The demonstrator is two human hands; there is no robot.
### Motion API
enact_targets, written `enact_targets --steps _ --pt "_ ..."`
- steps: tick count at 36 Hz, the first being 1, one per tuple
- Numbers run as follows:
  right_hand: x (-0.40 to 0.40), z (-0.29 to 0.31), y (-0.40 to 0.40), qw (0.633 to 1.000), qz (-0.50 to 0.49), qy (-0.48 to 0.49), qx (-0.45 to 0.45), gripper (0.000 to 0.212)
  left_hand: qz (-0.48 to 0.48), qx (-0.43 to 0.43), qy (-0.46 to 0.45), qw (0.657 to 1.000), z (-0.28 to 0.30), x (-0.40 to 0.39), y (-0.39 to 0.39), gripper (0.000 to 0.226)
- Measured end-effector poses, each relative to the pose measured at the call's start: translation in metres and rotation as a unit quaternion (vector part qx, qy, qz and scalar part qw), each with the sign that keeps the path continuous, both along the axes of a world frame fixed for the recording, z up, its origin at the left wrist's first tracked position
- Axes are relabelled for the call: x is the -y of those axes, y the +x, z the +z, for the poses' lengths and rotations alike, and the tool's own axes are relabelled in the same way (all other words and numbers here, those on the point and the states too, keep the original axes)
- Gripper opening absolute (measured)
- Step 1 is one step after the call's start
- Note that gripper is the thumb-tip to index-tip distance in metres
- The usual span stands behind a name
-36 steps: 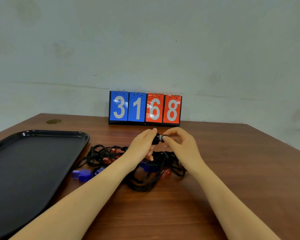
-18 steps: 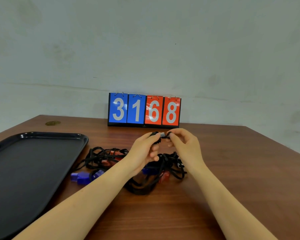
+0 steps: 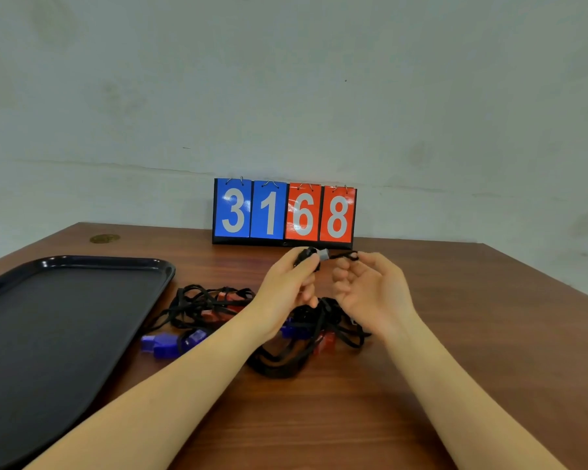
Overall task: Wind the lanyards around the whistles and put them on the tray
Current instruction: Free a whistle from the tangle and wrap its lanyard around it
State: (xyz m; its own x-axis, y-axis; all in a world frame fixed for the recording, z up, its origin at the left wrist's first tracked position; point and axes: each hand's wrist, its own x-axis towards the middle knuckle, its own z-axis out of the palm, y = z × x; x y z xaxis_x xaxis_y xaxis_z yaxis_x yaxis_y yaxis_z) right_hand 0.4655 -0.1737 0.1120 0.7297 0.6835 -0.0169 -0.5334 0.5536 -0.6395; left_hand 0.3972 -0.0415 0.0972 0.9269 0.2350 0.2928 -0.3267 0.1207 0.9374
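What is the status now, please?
Left hand grips black whistle; right hand pinches its lanyard. Tray holds nothing. No obstruction.

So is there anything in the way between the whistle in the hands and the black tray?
Nothing visible. The whistle, held by the left hand, is raised above the tangled pile lying beside the tray.

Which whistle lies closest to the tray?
The blue whistle at the pile's left end, lying beside the tray; the red whistles and the other blue one sit farther right among the lanyards.
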Motion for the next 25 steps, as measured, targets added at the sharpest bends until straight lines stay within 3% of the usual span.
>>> enact_targets --steps 4,6,7,9,10,11,13,15,18,25 --pt "-0.003 -0.001 0.002 0.999 0.002 -0.016 0.044 0.017 0.005 -0.001 -0.029 1.000 0.001 -0.003 0.000 0.016" --pt "-0.004 -0.001 0.000 0.969 -0.067 -0.112 0.209 0.007 0.013 -0.015 -0.064 0.998 0.003 -0.005 -0.001 0.015" --pt "-0.003 -0.001 -0.002 0.908 -0.124 -0.201 0.346 0.006 0.020 -0.025 -0.076 0.997 0.004 -0.007 0.000 0.015" --pt "-0.003 -0.006 -0.004 0.714 -0.220 -0.325 0.580 0.004 0.036 -0.050 -0.080 0.995 0.004 -0.013 0.001 0.017" --pt "-0.003 -0.009 -0.005 0.646 -0.232 -0.337 0.644 0.006 0.040 -0.065 -0.067 0.995 0.004 -0.015 0.001 0.018" --pt "-0.004 -0.011 -0.007 0.611 -0.231 -0.337 0.678 0.008 0.040 -0.083 -0.039 0.995 0.004 -0.017 0.001 0.019" --pt "-0.005 -0.013 -0.009 0.603 -0.228 -0.335 0.687 0.008 0.033 -0.115 0.049 0.992 0.002 -0.016 0.001 0.019" --pt "-0.005 -0.012 -0.008 0.632 -0.230 -0.343 0.656 0.010 0.024 -0.128 0.105 0.986 0.001 -0.013 0.001 0.018" --pt "-0.004 -0.009 -0.008 0.674 -0.244 -0.343 0.607 0.018 0.011 -0.138 0.103 0.985 0.000 -0.009 0.004 0.017" --pt "-0.004 -0.007 -0.003 0.722 -0.249 -0.349 0.543 0.013 0.008 -0.157 0.059 0.986 0.003 -0.006 0.006 0.017"
